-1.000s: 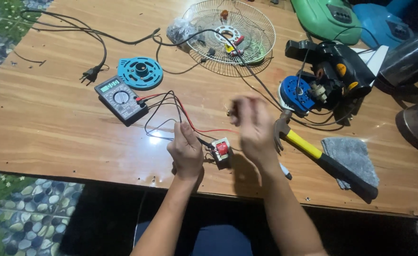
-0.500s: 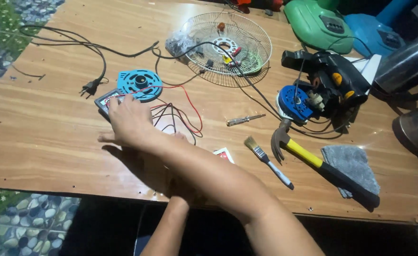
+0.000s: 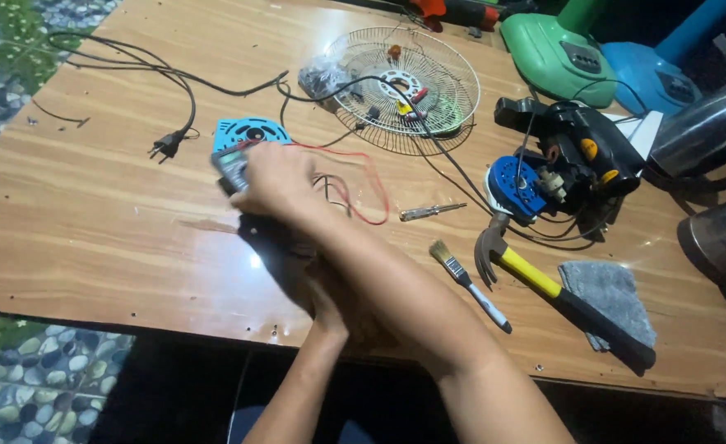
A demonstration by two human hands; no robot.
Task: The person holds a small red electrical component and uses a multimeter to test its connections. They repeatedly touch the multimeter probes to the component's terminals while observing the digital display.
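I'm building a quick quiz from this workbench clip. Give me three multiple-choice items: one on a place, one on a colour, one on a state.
1. Where does the paintbrush lie?
A. inside the fan grille
B. just left of the hammer
C. beside the plug

2. What colour is the upper part of the hammer handle?
A. yellow
B. red
C. white

3. What is the right hand doing?
A. resting flat on bare wood
B. gripping the hammer
C. reaching across onto the multimeter

Answers: 1 B, the brush lies close beside the hammer head; 2 A, yellow runs from the head down to a black grip; 3 C, the hand covers the meter near the blue disc.
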